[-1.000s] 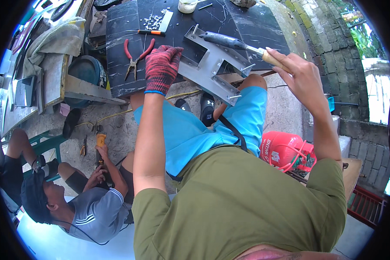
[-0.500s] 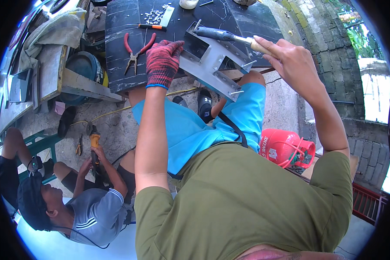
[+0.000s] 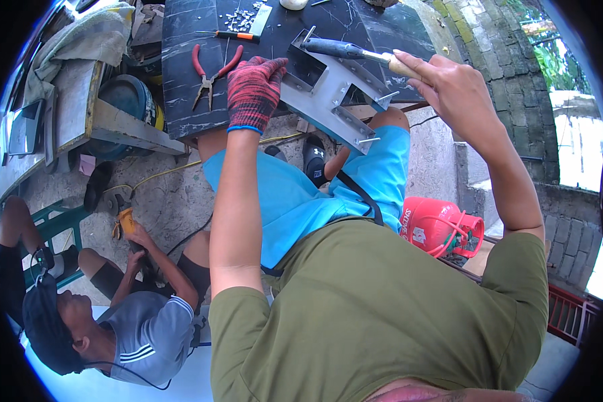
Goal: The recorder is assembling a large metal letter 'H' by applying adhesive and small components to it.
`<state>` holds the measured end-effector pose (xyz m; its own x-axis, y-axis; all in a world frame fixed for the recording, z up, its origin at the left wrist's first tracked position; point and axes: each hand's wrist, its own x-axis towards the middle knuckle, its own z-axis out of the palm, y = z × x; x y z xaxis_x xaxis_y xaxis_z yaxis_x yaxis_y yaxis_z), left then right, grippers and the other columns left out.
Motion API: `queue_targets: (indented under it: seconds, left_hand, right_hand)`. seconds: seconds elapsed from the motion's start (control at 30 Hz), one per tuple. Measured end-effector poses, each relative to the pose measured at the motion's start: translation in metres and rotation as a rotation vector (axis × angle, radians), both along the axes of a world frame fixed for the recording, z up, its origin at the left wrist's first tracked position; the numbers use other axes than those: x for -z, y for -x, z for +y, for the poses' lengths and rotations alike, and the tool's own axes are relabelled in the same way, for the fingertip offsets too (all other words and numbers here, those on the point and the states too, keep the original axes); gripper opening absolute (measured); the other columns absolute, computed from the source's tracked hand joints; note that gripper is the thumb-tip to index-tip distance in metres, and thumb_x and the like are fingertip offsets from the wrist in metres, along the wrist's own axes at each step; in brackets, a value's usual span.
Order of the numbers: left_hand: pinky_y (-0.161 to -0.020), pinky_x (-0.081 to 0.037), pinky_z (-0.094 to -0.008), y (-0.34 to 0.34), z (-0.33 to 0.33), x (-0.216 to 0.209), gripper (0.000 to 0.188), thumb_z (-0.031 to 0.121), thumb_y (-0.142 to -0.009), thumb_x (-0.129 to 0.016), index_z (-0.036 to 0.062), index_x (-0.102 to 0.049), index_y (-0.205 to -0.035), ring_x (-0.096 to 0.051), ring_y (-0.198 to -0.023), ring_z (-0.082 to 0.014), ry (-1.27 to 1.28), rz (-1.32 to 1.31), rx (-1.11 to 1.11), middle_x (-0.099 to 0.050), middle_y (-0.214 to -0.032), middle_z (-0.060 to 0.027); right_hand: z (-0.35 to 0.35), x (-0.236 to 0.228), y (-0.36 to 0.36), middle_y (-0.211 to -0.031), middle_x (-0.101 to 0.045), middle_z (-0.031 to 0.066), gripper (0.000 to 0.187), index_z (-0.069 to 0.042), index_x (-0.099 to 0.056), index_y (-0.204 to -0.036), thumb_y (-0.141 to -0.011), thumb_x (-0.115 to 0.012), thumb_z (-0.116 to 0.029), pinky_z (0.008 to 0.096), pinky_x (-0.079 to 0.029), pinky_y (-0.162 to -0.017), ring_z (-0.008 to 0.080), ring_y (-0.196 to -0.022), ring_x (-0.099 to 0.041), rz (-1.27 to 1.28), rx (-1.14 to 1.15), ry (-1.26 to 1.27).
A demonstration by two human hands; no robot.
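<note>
My left hand (image 3: pixel 256 90), in a red and black knit glove, is closed at the left edge of a grey metal frame (image 3: pixel 325 90); the undersides of its fingers are hidden. The frame has cross pieces and several bolts sticking out, and lies over the front edge of the dark table, above my knee. Bare, my right hand (image 3: pixel 452 90) grips the pale handle of a hand tool (image 3: pixel 335 49). The tool has a metal shank and a thick, dark, rounded end, which lies over the frame's far edge beside an upright bolt.
On the black marbled table (image 3: pixel 187 27) are red-handled pliers (image 3: pixel 208 84), an orange-handled screwdriver (image 3: pixel 238 35) and several small metal pieces (image 3: pixel 240 19). A red gas cylinder (image 3: pixel 432 224) stands by my right side. At lower left a seated co-worker (image 3: pixel 137 335) holds a yellow power tool (image 3: pixel 128 221).
Both my hands keep their holds, with only slight shifts against the frame. The co-worker's power tool has swung to the left and slightly down.
</note>
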<state>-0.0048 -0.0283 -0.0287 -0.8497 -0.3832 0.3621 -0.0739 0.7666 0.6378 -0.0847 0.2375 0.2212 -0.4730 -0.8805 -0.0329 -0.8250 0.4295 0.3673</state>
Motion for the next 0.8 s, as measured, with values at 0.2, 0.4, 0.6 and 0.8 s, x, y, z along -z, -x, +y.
queue_targets:
  seconds: [0.2,0.4,0.6,0.8]
  left_hand:
    - [-0.091,-0.056,-0.0397,0.000,0.000,0.001,0.025,0.019,-0.089,-0.076,0.0255,-0.081,-0.113,-0.069,-0.096,-0.0286,-0.006,0.021,-0.005,-0.074,-0.100,-0.0086]
    - [-0.091,-0.056,-0.0402,0.000,0.000,0.001,0.024,0.020,-0.090,-0.076,0.0256,-0.081,-0.112,-0.069,-0.096,-0.0295,-0.010,0.005,-0.004,-0.075,-0.100,-0.0091]
    - [-0.091,-0.056,-0.0387,0.001,-0.001,0.003,0.023,0.018,-0.090,-0.075,0.0233,-0.081,-0.112,-0.069,-0.096,-0.0279,-0.020,0.029,0.014,-0.075,-0.100,-0.0073]
    - [-0.091,-0.053,-0.0420,0.004,-0.001,0.012,0.019,0.027,-0.089,-0.076,0.0241,-0.082,-0.107,-0.067,-0.096,-0.0295,-0.053,0.059,0.011,-0.074,-0.101,-0.0050]
  right_hand:
    - [-0.009,-0.001,-0.010,-0.084,-0.065,0.0103,0.046,-0.024,-0.063,-0.142,-0.096,-0.068,-0.024,0.0424,-0.054,-0.068,0.0287,-0.074,-0.068,0.034,-0.001,-0.017]
    - [-0.016,-0.001,-0.014,-0.084,-0.062,0.0120,0.052,-0.030,-0.056,-0.150,-0.099,-0.066,-0.024,0.0419,-0.054,-0.070,0.0282,-0.073,-0.066,0.069,0.034,-0.060]
    - [-0.021,-0.004,-0.018,-0.087,-0.069,0.0117,0.046,-0.020,-0.062,-0.143,-0.097,-0.067,-0.024,0.0422,-0.057,-0.073,0.0296,-0.081,-0.071,0.051,0.059,-0.067]
    - [-0.026,-0.005,-0.024,-0.087,-0.069,0.0124,0.045,-0.020,-0.062,-0.143,-0.098,-0.067,-0.024,0.0423,-0.057,-0.072,0.0295,-0.081,-0.071,0.069,0.057,-0.070]
